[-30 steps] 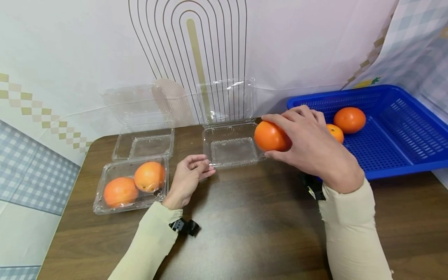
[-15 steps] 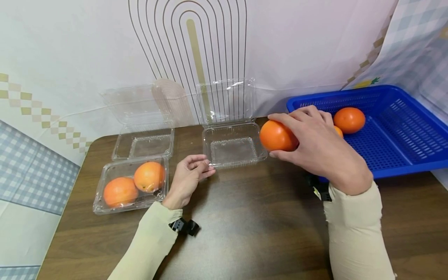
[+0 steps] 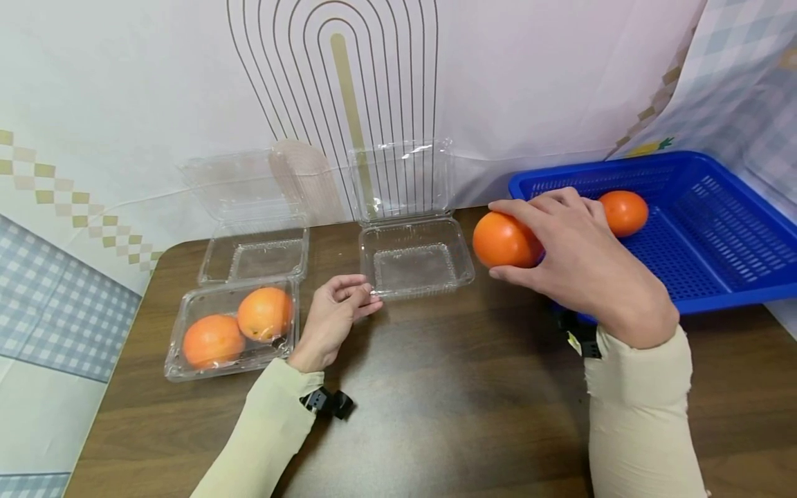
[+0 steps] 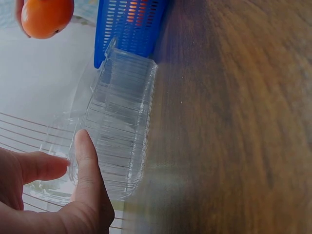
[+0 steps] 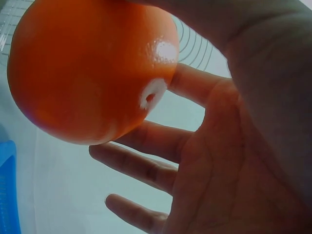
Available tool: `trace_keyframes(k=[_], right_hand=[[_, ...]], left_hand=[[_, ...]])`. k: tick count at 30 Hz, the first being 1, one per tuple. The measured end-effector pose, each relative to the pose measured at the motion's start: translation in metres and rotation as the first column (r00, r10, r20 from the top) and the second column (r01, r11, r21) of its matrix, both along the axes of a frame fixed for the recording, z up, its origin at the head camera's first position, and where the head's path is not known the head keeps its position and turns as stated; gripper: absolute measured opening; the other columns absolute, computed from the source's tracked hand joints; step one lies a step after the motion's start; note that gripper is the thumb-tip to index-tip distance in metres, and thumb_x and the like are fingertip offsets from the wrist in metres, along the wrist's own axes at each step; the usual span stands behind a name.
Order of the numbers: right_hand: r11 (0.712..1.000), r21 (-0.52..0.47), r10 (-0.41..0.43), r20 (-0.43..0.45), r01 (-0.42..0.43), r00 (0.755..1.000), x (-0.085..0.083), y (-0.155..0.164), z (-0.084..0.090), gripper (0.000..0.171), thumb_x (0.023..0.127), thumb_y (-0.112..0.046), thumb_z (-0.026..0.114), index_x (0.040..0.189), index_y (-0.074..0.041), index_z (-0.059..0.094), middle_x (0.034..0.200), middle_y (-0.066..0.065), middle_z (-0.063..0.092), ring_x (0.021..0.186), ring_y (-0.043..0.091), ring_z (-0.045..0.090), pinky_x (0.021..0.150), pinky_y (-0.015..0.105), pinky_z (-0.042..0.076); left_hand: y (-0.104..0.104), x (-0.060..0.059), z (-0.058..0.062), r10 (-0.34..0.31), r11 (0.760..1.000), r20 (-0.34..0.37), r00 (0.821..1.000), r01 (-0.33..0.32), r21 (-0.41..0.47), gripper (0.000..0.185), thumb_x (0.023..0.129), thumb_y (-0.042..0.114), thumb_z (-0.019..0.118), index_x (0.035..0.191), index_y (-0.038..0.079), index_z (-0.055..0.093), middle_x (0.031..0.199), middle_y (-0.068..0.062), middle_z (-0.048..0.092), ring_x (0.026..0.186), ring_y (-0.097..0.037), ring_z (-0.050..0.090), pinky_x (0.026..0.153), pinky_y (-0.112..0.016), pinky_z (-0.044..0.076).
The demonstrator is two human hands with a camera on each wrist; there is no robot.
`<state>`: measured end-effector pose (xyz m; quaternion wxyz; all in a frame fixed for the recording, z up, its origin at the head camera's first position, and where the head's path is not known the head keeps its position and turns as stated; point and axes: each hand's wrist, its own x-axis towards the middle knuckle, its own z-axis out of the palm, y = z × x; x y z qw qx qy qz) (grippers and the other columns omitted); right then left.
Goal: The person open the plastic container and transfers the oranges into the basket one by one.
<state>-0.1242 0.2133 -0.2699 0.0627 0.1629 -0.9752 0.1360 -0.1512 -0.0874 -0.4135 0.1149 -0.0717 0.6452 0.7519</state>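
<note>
My right wrist view alone shows the orange's (image 5: 92, 68) pale navel in my right grip (image 3: 575, 259); left grip (image 3: 333, 315) relaxed beside the empty clamshell's (image 3: 416, 257) edge.

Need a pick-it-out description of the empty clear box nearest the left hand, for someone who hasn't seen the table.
Start at the blue basket on the table's right side; the box sits just left of it, with the left hand resting at its near left corner. It is an open clear plastic box, its lid standing against the wall. Unlike the shut box holding two oranges, it holds nothing.
</note>
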Motion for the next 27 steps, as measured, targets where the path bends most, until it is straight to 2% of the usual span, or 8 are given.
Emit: trace_keyframes(k=[10,18,27], right_hand=[[1.0,-0.012,-0.009,-0.003,0.009,1.0,0.002,0.008,0.0,0.076,0.08,-0.044,0.086,0.145,-0.022,0.055,0.134,0.021,0.061,0.123,0.041,0.041,0.093,0.059,0.035],[0.999,0.004,-0.039,0.034,0.039,0.999,0.002,0.012,0.002,0.077,0.081,-0.045,0.085,0.147,-0.023,0.053,0.136,0.02,0.06,0.122,0.04,0.04,0.092,0.06,0.035],[0.998,0.0,-0.061,0.022,0.061,0.998,0.003,0.018,0.002,0.077,0.081,-0.047,0.085,0.146,-0.023,0.053,0.131,0.02,0.062,0.122,0.04,0.04,0.087,0.057,0.035]], left_hand=[[0.0,0.0,0.0,-0.001,1.0,0.002,1.0,0.001,0.0,0.035,0.102,-0.002,0.054,0.135,-0.01,0.048,0.108,-0.014,0.064,0.089,-0.016,0.072,0.089,-0.029,0.066],[0.0,0.0,0.0,-0.002,1.0,0.001,1.0,0.002,0.001,0.035,0.102,-0.002,0.054,0.136,-0.01,0.048,0.108,-0.014,0.064,0.089,-0.015,0.072,0.088,-0.028,0.066],[0.0,0.0,0.0,-0.003,1.0,0.002,1.0,0.003,-0.002,0.035,0.102,-0.003,0.054,0.136,-0.01,0.048,0.11,-0.015,0.064,0.088,-0.015,0.072,0.088,-0.028,0.067]])
